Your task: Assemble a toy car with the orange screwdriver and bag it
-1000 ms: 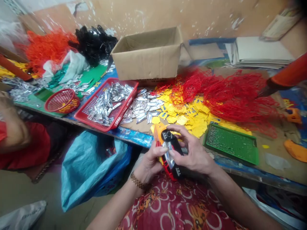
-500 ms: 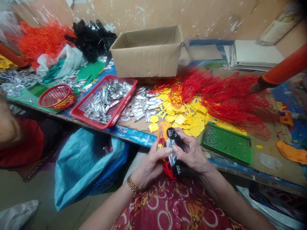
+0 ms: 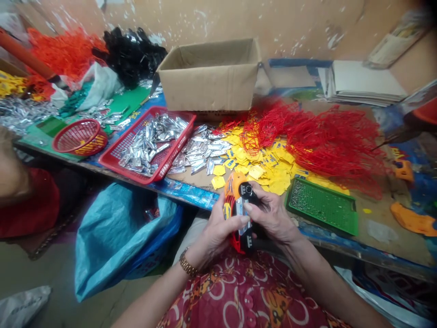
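Bench (image 3: 184, 193) behind, left hand (image 3: 216, 232) and right hand (image 3: 271, 216) clasp toy car (image 3: 239, 212) (tight grip).

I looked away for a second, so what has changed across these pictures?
The left hand and right hand have turned the plastic toy car a little, neither letting go. The orange tube has drawn back to the right edge, off the red plastic sprues. The cardboard box stayed in place.
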`<state>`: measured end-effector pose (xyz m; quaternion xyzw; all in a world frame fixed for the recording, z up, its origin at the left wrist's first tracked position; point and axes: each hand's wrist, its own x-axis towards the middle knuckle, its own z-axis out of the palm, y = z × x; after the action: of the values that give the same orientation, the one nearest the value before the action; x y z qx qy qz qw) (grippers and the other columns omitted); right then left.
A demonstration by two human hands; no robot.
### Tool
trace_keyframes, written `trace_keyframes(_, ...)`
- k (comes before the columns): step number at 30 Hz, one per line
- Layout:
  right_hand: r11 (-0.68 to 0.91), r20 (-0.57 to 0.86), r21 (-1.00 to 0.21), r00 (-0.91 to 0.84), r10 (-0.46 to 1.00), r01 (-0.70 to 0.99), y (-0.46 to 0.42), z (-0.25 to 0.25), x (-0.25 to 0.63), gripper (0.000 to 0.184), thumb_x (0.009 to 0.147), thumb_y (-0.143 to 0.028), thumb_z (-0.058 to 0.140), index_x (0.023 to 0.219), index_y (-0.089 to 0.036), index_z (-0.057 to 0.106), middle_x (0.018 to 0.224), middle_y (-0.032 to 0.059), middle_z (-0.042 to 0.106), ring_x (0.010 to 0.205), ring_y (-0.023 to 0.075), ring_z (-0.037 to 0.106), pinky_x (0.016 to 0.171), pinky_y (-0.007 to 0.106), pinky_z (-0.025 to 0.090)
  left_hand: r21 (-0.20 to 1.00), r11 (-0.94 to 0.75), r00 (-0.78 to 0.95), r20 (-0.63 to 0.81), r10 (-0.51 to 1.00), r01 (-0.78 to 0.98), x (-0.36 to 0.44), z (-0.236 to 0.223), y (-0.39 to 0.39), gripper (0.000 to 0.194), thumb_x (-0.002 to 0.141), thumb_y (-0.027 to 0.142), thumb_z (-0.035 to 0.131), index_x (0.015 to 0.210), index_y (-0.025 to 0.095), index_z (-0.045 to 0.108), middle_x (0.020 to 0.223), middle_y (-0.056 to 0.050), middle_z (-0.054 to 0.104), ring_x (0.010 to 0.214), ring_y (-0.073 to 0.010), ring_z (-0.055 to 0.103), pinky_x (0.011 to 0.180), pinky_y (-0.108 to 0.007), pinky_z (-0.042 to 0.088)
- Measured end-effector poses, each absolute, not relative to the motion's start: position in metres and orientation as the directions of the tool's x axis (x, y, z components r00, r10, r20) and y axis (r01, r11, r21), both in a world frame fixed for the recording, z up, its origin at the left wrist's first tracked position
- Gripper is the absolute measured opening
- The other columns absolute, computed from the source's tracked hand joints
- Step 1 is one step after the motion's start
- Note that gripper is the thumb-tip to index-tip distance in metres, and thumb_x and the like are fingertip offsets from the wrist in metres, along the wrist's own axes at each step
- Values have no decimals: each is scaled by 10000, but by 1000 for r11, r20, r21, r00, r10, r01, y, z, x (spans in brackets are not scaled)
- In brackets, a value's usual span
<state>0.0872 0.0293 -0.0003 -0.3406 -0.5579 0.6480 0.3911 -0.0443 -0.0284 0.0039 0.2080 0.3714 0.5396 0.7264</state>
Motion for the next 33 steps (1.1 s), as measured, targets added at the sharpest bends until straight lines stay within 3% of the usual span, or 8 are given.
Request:
trace_keyframes(5, -36, 26, -992, -467, 884, -123, 33, 3, 87, 159, 761, -341, 689, 726, -188, 670, 1005, 57, 582, 996, 192, 548, 859, 315, 466, 806, 266, 49, -284, 957, -529, -44, 4, -29, 901, 631, 314, 816, 1420, 242, 386, 1037, -69, 665, 843, -223, 653, 774, -343, 541)
trace_keyframes(10, -45, 20, -990, -451, 892, -132, 34, 9, 84, 159, 727, -336, 699, 688, -186, 662, 905, 44, 579, 915, 176, 543, 809, 303, 467, 817, 253, 42, -271, 962, -518, -44, 9, -31, 792, 682, 308, 791, 1389, 222, 445, 1013, -53, 674, 1036, -257, 614, 978, -374, 442)
trace_keyframes(20, -43, 22, -990, -446, 895, -134, 35, 7, 83, 116, 715, -290, 678, 661, -188, 663, 849, 29, 562, 831, 152, 535, 737, 282, 454, 822, 259, 28, -285, 958, -507, -44, 14, -27, 655, 678, 274, 790, 1281, 195, 547, 1003, -65, 690, 1084, -294, 599, 950, -368, 452)
trace_keyframes(28, -13, 50, -990, -450, 892, -137, 39, 5, 82, 235, 732, -385, 699, 633, -181, 638, 794, 25, 554, 792, 150, 516, 705, 280, 451, 683, 301, 69, -346, 936, -665, -44, 5, -28, 675, 728, 297, 761, 1350, 237, 506, 880, -7, 683, 667, -143, 624, 759, -291, 501)
trace_keyframes(33, 9, 68, -992, -458, 886, -130, 39, 3, 82, 211, 773, -330, 658, 627, -180, 630, 825, 27, 564, 815, 149, 532, 744, 283, 453, 701, 269, 12, -348, 937, -660, -47, 2, -25, 594, 712, 315, 781, 1267, 232, 585, 918, -7, 692, 731, -140, 635, 763, -255, 498)
